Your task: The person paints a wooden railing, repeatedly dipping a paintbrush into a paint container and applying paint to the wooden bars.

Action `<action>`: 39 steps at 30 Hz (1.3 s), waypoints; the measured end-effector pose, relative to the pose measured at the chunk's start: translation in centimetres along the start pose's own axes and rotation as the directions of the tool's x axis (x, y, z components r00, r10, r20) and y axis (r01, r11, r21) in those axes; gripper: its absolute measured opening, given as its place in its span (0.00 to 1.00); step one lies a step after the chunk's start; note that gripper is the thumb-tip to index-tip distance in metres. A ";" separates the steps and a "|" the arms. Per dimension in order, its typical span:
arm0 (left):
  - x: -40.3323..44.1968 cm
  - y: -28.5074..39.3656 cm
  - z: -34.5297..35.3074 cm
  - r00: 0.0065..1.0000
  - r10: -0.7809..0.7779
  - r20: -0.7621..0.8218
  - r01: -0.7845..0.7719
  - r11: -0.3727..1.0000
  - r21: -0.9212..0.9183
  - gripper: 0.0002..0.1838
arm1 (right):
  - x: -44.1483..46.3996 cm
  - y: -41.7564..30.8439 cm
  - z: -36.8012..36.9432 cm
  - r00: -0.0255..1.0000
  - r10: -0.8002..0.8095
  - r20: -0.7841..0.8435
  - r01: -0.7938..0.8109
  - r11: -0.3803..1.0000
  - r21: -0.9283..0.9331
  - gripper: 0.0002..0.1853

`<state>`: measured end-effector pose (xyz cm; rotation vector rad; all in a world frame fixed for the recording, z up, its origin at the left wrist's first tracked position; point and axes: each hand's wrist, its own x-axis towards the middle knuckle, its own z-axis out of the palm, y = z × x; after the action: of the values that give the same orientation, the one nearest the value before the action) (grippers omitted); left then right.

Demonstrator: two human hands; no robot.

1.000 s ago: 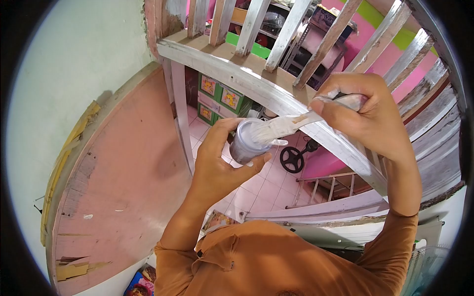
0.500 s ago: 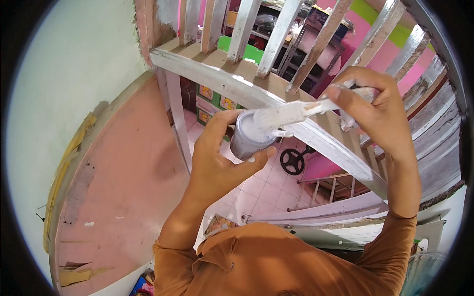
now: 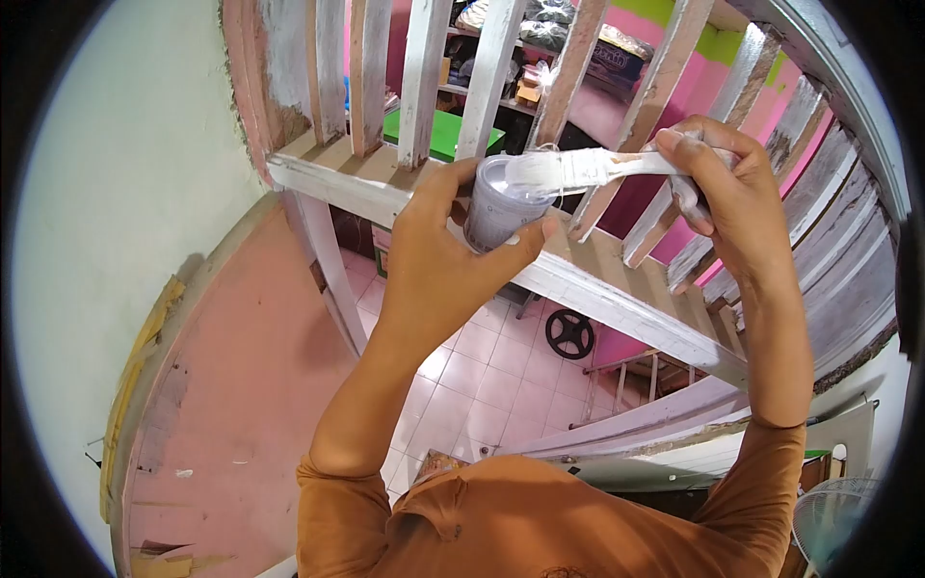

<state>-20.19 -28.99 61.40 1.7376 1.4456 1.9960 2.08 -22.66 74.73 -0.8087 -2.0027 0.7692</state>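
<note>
My left hand (image 3: 443, 246) is wrapped round a translucent plastic cup (image 3: 501, 214) that has pale paint in it. In my right hand (image 3: 718, 178) is a paintbrush (image 3: 583, 170), gripped by its handle and lying nearly level. Its white, paint-coated bristles rest over the cup's rim at the mouth. White paint smears show on the fingers of my right hand. Just behind both hands runs a wooden railing with upright slats (image 3: 424, 91), partly coated white, and a white-painted lower beam (image 3: 607, 299).
To the left lies a pink board (image 3: 260, 385) beside a pale wall (image 3: 125, 173). Far below is a tiled floor (image 3: 467, 380) with a black steering wheel (image 3: 569, 333). Shelves with goods (image 3: 530, 87) stand beyond the slats. A fan (image 3: 833, 520) is at the lower right.
Both hands have risen a little in view with the cup and paintbrush. The brush has turned from slanting to nearly level, its bristles now at the cup's rim. The view has shifted slightly.
</note>
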 end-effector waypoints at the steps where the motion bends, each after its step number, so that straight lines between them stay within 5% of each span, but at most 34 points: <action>1: 0.4 -0.1 0.2 1.000 0.016 -0.012 -0.016 1.000 0.004 0.40 | 0.2 0.3 -0.3 1.000 -0.003 -0.018 0.003 1.000 0.020 0.11; 6: 1.7 0.4 0.9 1.000 -0.015 -0.019 0.014 0.998 -0.053 0.41 | 0.6 -0.2 -1.2 0.997 0.019 -0.072 -0.010 0.993 0.114 0.11; 15: 2.4 0.2 1.3 0.997 -0.081 0.009 0.082 0.988 -0.131 0.43 | 1.2 0.2 -0.5 0.956 -0.165 -0.242 0.142 0.984 -0.110 0.11; 18: 2.4 -0.4 1.4 0.997 -0.069 -0.016 0.067 0.991 -0.115 0.43 | 0.8 0.8 -0.1 0.883 -0.410 -0.229 0.305 0.872 -0.384 0.10; 20: 2.4 -0.7 1.3 0.998 -0.060 -0.027 0.057 0.993 -0.099 0.43 | 0.7 1.1 -0.1 0.688 -0.725 -0.044 0.512 0.527 -0.678 0.09; 21: 2.3 -0.7 1.2 0.998 -0.061 -0.030 0.058 0.995 -0.087 0.43 | 0.7 1.0 -0.2 0.687 -0.726 -0.043 0.513 0.525 -0.679 0.09; 23: 2.2 -0.8 1.0 0.998 -0.063 -0.032 0.060 0.995 -0.075 0.42 | 0.9 0.9 -0.4 0.516 -0.848 0.116 0.559 0.231 -0.796 0.13; 31: 0.4 -0.6 -0.6 0.996 -0.086 -0.024 0.085 0.995 -0.045 0.36 | 0.2 2.7 0.3 0.538 -0.799 0.268 0.653 0.194 -0.732 0.16; 33: -0.1 -0.6 -0.9 0.995 -0.099 -0.027 0.097 0.992 -0.081 0.36 | 1.1 1.5 -0.4 0.445 -0.868 0.219 0.558 0.077 -0.827 0.15; 35: -0.6 -0.4 -1.2 0.994 -0.111 -0.023 0.107 0.987 -0.117 0.35 | 1.3 -0.4 -1.0 0.491 -0.848 0.199 0.489 0.079 -0.869 0.13; 39: -1.9 -0.2 -1.8 0.995 -0.088 -0.051 0.081 0.988 -0.134 0.32 | 1.4 -0.9 -0.8 0.395 -0.905 0.157 0.467 0.051 -0.883 0.14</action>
<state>-21.14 -31.12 60.15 1.5529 1.3456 2.0613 1.95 -21.95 76.41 -0.2199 -1.8585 -1.0989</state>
